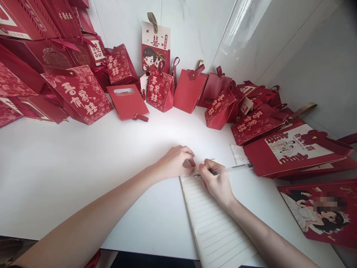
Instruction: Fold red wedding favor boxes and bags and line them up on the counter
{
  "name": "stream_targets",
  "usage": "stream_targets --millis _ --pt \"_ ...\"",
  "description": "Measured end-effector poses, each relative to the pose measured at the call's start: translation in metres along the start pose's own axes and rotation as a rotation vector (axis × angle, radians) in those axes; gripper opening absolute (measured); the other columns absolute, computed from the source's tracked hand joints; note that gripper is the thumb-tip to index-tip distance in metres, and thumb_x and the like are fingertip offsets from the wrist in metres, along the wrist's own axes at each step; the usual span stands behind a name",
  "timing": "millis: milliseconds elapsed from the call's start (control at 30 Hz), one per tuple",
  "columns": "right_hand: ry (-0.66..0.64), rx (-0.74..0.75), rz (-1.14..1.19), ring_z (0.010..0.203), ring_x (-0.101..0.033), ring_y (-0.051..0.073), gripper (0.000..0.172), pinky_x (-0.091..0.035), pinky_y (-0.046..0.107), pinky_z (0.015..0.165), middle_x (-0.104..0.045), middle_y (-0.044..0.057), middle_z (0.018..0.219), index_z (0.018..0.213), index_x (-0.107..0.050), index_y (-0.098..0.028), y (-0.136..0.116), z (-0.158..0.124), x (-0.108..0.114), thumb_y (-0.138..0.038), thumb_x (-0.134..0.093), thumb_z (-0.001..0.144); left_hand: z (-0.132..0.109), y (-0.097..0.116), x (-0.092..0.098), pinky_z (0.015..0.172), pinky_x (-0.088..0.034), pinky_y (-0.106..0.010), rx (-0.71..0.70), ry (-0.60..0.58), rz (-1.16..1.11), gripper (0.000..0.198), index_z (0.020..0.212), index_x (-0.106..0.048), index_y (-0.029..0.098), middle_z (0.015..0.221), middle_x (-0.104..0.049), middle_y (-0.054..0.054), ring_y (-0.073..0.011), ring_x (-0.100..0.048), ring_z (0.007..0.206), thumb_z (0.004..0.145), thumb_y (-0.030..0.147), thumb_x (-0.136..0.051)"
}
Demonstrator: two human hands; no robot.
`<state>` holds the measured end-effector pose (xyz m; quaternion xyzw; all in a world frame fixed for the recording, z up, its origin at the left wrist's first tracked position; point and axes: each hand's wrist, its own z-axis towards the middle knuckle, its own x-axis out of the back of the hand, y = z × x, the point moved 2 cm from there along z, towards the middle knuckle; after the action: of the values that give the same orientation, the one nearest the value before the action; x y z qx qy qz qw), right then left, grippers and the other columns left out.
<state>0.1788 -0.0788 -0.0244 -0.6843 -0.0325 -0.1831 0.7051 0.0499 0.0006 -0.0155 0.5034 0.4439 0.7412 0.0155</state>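
A clear-barrelled pen (237,168) is gripped in my right hand (219,184), its tip on the upper part of a lined notebook page (213,223). Small handwritten marks show near the top left of that page. My left hand (177,160) rests at the notebook's top left corner, its fingers loosely curved and apart, touching the paper and holding nothing. The notebook lies slanted on the white table, and my right forearm covers part of its right side.
Red gift boxes stand along the back, among them a floral one (80,95) and a tall one with cartoon figures (156,46). More are piled at left and right. A small paper slip (238,154) lies beside a large red bag (256,154). The white table (83,160) meets a tiled wall.
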Motion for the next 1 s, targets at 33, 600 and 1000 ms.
stream_targets --millis 33,600,1000 --pt "0.027 0.018 0.044 0.037 -0.026 0.008 0.038 -0.023 0.021 0.037 -0.032 -0.008 0.039 0.053 -0.028 -0.023 -0.001 0.001 0.004 -0.035 -0.050 0.082 0.000 0.000 0.001 0.095 -0.041 -0.035 -0.003 -0.002 0.001 0.004 0.075 -0.070 0.020 0.107 -0.064 -0.002 -0.0212 -0.057 0.102 0.075 0.021 -0.066" --pt "0.248 0.606 -0.773 0.104 -0.053 0.027 0.028 -0.047 0.044 0.087 -0.053 0.013 0.109 0.118 -0.049 -0.022 0.017 0.059 0.082 -0.028 -0.038 0.093 -0.005 -0.014 -0.004 0.092 -0.046 -0.034 -0.038 0.085 -0.040 0.019 0.095 -0.067 0.019 0.100 -0.069 -0.005 -0.0206 -0.060 0.100 0.079 0.017 -0.057" --pt "0.580 0.237 -0.629 0.078 -0.058 0.035 0.017 -0.044 0.042 0.061 -0.055 0.016 0.076 0.075 -0.041 -0.021 -0.060 0.159 0.070 -0.035 -0.046 0.083 -0.015 -0.020 0.021 0.072 -0.050 -0.034 -0.336 0.600 0.172 0.021 0.083 -0.059 0.019 0.079 -0.066 -0.003 -0.0174 -0.060 0.074 0.078 0.007 -0.042"
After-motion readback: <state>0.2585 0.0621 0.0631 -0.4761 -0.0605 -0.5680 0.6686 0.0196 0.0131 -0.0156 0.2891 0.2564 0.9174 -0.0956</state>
